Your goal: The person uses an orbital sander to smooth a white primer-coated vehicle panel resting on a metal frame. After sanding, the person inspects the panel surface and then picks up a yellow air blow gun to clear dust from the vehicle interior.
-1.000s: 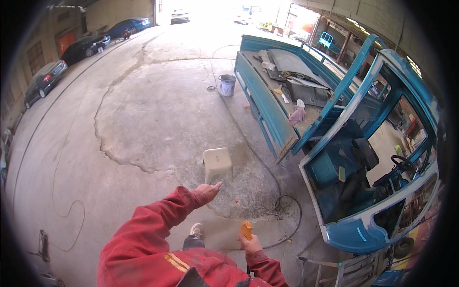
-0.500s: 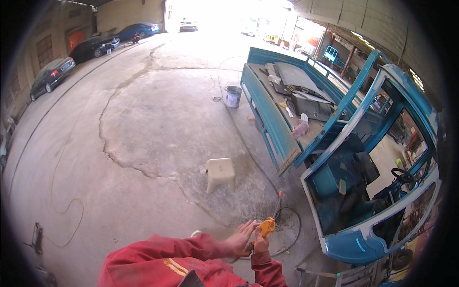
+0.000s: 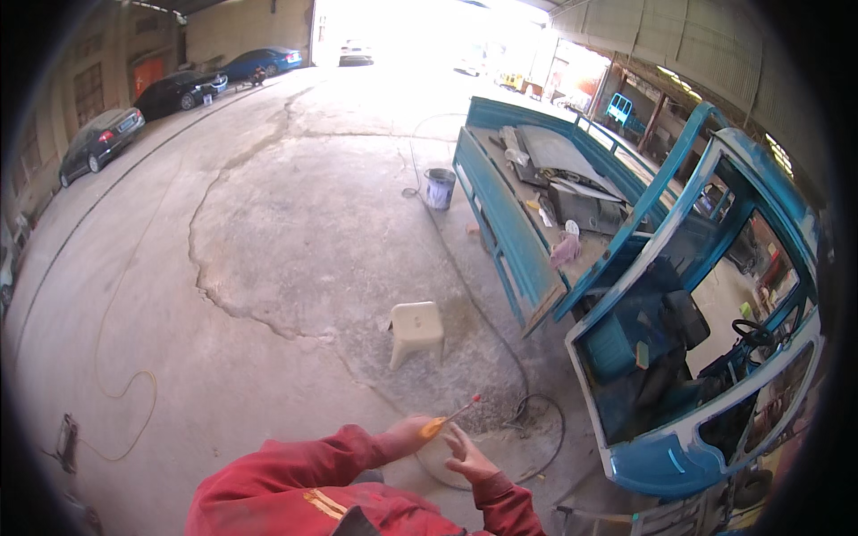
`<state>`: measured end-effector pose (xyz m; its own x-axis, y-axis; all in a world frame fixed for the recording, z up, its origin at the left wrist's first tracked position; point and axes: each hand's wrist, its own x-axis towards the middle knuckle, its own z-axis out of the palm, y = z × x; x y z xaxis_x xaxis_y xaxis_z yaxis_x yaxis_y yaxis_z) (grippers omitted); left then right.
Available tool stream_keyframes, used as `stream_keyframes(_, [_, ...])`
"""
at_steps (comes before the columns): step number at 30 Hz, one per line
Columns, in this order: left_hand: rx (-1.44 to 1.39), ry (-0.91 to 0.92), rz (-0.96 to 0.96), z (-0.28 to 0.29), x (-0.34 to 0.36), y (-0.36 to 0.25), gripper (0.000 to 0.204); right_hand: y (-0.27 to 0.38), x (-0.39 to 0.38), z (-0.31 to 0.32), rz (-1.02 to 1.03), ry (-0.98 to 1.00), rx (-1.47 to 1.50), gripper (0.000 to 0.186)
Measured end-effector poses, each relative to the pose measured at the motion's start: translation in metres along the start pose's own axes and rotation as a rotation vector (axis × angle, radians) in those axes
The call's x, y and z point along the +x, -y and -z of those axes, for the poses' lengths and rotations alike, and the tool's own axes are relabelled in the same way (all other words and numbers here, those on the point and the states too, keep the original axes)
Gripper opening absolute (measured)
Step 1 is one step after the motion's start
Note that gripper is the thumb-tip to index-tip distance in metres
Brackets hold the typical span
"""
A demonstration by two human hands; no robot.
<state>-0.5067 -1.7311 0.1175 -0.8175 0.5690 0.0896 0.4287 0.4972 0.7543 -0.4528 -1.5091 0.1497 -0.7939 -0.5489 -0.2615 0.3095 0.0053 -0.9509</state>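
Observation:
A yellow air blow gun [image 3: 433, 428] with a thin rod and red tip is in my left hand [image 3: 407, 436], at the lower middle. Its rod points away to the right, above the floor. My right hand [image 3: 471, 459] is just right of the gun, fingers apart and holding nothing I can see; its fingertips are close to the gun's front. A dark hose [image 3: 563, 427] loops on the floor beside my right hand and curves back toward my left hand. Red sleeves cover both my forearms.
Ahead stands a beige plastic stool [image 3: 416, 332]. To the right is a blue cargo vehicle with a cab [image 3: 657, 460] and a loaded flatbed [image 3: 514, 237]. A paint-stained bucket [image 3: 439, 189] stands beside the bed. A yellowish hose [image 3: 154, 393] lies at left; parked cars [image 3: 101, 143] are beyond.
The blow gun has passed from my right hand to my left and shifted left. My right hand has let go, its fingers now spread. The view has tilted slightly.

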Motion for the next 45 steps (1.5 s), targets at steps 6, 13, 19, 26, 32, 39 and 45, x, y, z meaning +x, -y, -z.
stream_keyframes(6, [-0.420,0.176,0.276,-0.014,-0.083,-0.017,0.031,0.030,0.003,0.048,0.184,-0.592,0.729,0.095])
stream_keyframes(13, [-0.404,0.382,0.309,-0.014,-0.090,-0.021,0.041,0.047,0.013,0.075,0.252,-0.748,0.535,0.079])
stream_keyframes(19, [-0.285,0.417,0.274,0.009,-0.074,-0.009,0.050,0.020,0.001,0.092,0.158,-0.798,0.208,0.069])
stream_keyframes(26, [-0.215,0.498,0.262,0.013,-0.053,-0.021,0.048,-0.006,-0.002,0.091,0.159,-0.818,0.115,0.063])
stream_keyframes(32, [-0.179,0.514,0.493,0.016,-0.038,-0.014,0.045,-0.016,-0.018,0.103,0.220,-0.858,-0.157,0.053])
stream_keyframes(39, [-0.105,0.691,0.223,0.011,-0.037,-0.018,0.043,-0.021,-0.041,0.109,0.083,-0.903,-0.942,0.050])
stream_keyframes(45, [-0.087,0.482,0.456,0.016,-0.024,-0.009,0.044,-0.012,-0.058,0.100,-0.031,-0.698,-1.597,0.058])
